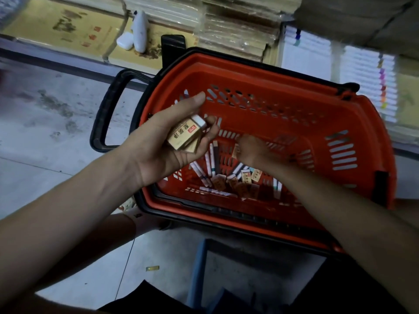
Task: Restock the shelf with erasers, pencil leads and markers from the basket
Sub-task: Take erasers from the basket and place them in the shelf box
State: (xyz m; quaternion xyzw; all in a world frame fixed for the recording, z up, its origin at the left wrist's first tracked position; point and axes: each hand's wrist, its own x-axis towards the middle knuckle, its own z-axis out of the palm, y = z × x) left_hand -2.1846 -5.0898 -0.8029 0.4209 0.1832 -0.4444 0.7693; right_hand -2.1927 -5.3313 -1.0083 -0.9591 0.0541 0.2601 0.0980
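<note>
Red plastic: the shopping basket [249,78] sits on the grey floor [45,123], close under the low shelf [68,30], with its black handles folded outward.
Left hand [163,141]: palm up over the basket's near-left corner; its fingers [213,130] curl loosely round a stack of erasers [186,134] in gold sleeves, and the thumb stands free above.
Right hand [256,150]: it is down inside the basket with the knuckles up and the fingertips among the stock. It is blurred, so I cannot tell whether it has hold of anything.
Stock left: loose erasers [246,176] lie heaped toward the near wall and white markers [214,159] are fanned beside them. I cannot make out any pencil leads.
Step in hand: I judge this to be gathering erasers, the right hand picking them up and the left hand collecting them.
Doing it well: pick only erasers and leave the markers lying. Lay each one flat on the stack with its sleeve lined up with the rest.
Grip: the thumb should come down on top before more erasers are added, since the stack slopes toward the fingertips.
Risk: the stack is small and slick, and if the palm is overfilled some will probably drop back into the basket.
Progress: early, by the look of it, as plenty lies in the basket.
</note>
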